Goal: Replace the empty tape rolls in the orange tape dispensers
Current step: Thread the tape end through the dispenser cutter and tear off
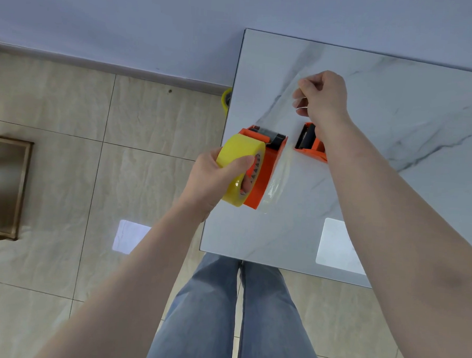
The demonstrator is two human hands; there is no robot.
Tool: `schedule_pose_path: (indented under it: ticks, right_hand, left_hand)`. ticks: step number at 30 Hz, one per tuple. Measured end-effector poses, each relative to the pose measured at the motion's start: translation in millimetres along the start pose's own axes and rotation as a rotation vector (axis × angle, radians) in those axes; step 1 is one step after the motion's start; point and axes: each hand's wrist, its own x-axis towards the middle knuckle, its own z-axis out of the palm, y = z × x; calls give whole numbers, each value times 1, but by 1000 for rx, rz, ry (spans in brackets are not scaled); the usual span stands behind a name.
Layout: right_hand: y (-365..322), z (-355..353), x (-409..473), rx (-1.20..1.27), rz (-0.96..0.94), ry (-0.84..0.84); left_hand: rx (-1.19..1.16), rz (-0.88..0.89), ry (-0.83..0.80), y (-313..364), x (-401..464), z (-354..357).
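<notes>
Yellow tape roll (237, 157) gripped in left hand (215, 177), against orange dispenser (259, 174). Clear tape strip (277, 175) pinched in closed right hand (322, 95); second dispenser (310, 141) below right wrist, on marble table (397, 105).

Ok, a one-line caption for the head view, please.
Left hand grips a yellow tape roll beside an orange plastic tape dispenser while right hand pulls out its clear tape strip over the white marble table.
</notes>
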Motion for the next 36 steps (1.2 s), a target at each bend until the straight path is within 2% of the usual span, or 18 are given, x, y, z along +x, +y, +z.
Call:
schedule_pose_path:
  ticks: [6,13,19,28,36]
  right_hand:
    - [2,-3,3,-19,-23,10]
    - [3,-8,3,81,3,61]
    - [9,-15,9,100,79,111]
    - [9,-11,10,85,85,130]
    - [17,-9,13,106,130,183]
  left_hand:
    - [-32,-19,-32,5,-2,-4]
    - [-18,-19,-136,11,-2,-11]
    - [3,9,-138,6,0,-21]
    - [63,-46,-127,4,4,-28]
    - [41,13,-113,3,2,-32]
